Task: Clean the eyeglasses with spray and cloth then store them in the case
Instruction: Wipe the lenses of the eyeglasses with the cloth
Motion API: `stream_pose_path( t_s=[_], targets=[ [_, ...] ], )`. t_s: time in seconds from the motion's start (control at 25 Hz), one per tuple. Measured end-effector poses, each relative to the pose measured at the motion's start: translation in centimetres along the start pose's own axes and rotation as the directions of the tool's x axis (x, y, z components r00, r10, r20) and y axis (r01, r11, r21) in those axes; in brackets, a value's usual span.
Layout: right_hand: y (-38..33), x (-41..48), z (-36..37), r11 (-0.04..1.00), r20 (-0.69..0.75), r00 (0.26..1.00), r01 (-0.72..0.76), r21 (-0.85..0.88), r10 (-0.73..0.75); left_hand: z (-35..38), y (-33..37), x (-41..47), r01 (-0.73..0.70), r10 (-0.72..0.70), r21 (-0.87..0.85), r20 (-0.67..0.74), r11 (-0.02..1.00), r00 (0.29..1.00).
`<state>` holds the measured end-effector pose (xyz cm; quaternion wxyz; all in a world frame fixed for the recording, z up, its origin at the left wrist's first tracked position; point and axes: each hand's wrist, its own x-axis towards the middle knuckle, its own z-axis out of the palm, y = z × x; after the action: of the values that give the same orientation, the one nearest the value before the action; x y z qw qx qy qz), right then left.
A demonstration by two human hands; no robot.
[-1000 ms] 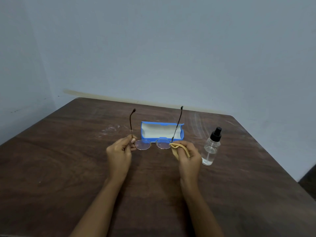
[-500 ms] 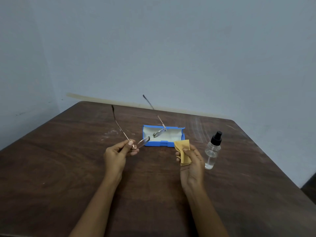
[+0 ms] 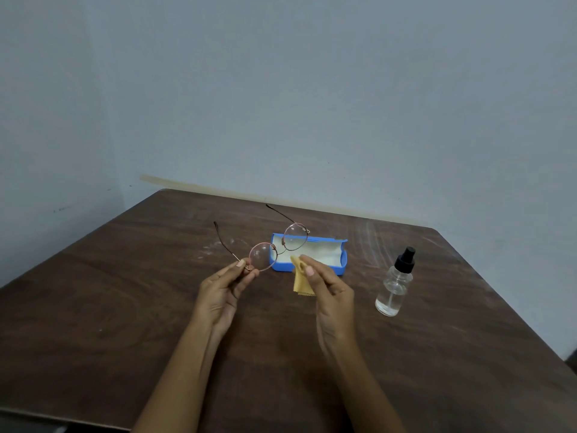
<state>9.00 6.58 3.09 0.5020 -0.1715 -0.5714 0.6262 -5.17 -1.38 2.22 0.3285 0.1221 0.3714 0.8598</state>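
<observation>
The left hand [image 3: 224,289] is closed narrowly, thumb and fingertips, on the near hinge of the eyeglasses [image 3: 260,256], which are held above the table. Since a second ago they have been swung off the cloth [image 3: 301,284] and turned lenses-forward (temples open). The cloth is pinched by the right hand [image 3: 331,292], just below the far lens, before the open case [image 3: 331,268]. Wiping is judged unfinished; the spray bottle [image 3: 395,282] is left standing.

The person's slender left hand [image 3: 223,292] and right hand [image 3: 331,295] are bare, with short, rounded, plain fingernails [image 3: 309,270]. The left forearm [image 3: 178,379] and right forearm [image 3: 365,385] are bare skin along their whole visible length.
</observation>
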Motion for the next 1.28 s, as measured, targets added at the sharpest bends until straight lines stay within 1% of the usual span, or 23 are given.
stream_pose_path(
  t_s=[0.04, 0.08, 0.12, 0.2, 0.24, 0.32, 0.36, 0.44, 0.56, 0.64, 0.8, 0.92, 1.04, 1.16, 1.28],
  targets=[
    [-0.1, -0.1, 0.7, 0.989, 0.020, 0.995, 0.100, -0.110, -0.099, 0.0, 0.0, 0.0, 0.011, -0.011, -0.010, 0.002, 1.000, 1.000],
    [-0.2, -0.2, 1.4, 0.950, 0.045, 0.975, 0.221, -0.221, -0.216, 0.0, 0.1, 0.1, 0.017, -0.017, -0.018, 0.005, 1.000, 1.000],
    [-0.2, -0.1, 2.2, 0.879, 0.080, 0.937, 0.346, -0.327, -0.339, 0.0, 0.1, 0.1, 0.019, -0.019, -0.024, 0.006, 1.000, 1.000],
    [-0.2, 0.4, 3.5, 0.667, 0.191, 0.821, 0.553, -0.499, -0.538, 0.2, 0.1, 0.0, 0.014, -0.014, -0.035, 0.002, 0.999, 1.000],
    [-0.1, 0.6, 3.9, 0.560, 0.256, 0.769, 0.613, -0.558, -0.587, 0.2, 0.0, -0.1, 0.013, -0.013, -0.041, -0.003, 0.999, 1.000],
    [0.2, 1.1, 4.6, 0.391, 0.368, 0.698, 0.674, -0.626, -0.615, 0.2, 0.0, -0.2, 0.020, -0.021, -0.064, -0.009, 0.998, 1.000],
    [0.4, 1.3, 4.7, 0.328, 0.406, 0.672, 0.691, -0.644, -0.619, 0.3, 0.1, -0.2, 0.028, -0.029, -0.079, -0.006, 0.996, 1.000],
    [0.8, 1.5, 4.8, 0.255, 0.454, 0.639, 0.712, -0.654, -0.621, 0.3, 0.2, -0.2, 0.053, -0.053, -0.107, 0.002, 0.993, 0.999],
    [1.3, 1.5, 4.5, 0.186, 0.535, 0.601, 0.750, -0.635, -0.594, 0.3, 0.3, -0.1, 0.103, -0.103, -0.122, 0.007, 0.987, 0.995],
    [1.6, 1.3, 3.9, 0.161, 0.578, 0.592, 0.763, -0.626, -0.561, 0.3, 0.3, -0.1, 0.131, -0.133, -0.115, -0.009, 0.985, 0.991],
    [1.5, 1.3, 2.4, 0.186, 0.567, 0.630, 0.739, -0.647, -0.530, 0.5, 0.5, -0.2, 0.178, -0.183, -0.109, -0.039, 0.978, 0.982],
    [0.9, 1.9, 2.4, 0.216, 0.511, 0.660, 0.704, -0.676, -0.551, 0.6, 0.6, -0.2, 0.166, -0.169, -0.090, -0.018, 0.982, 0.986],
    [0.5, 2.4, 3.3, 0.238, 0.487, 0.658, 0.703, -0.670, -0.574, 0.8, 0.6, -0.4, 0.148, -0.149, -0.070, 0.003, 0.986, 0.989],
    [0.7, 2.1, 4.1, 0.249, 0.531, 0.630, 0.746, -0.618, -0.567, 0.8, 0.7, -0.5, 0.146, -0.146, -0.091, 0.009, 0.985, 0.989],
    [1.3, 1.6, 3.8, 0.202, 0.607, 0.578, 0.794, -0.574, -0.545, 0.7, 0.7, -0.4, 0.171, -0.169, -0.111, 0.019, 0.979, 0.985]
  ],
)
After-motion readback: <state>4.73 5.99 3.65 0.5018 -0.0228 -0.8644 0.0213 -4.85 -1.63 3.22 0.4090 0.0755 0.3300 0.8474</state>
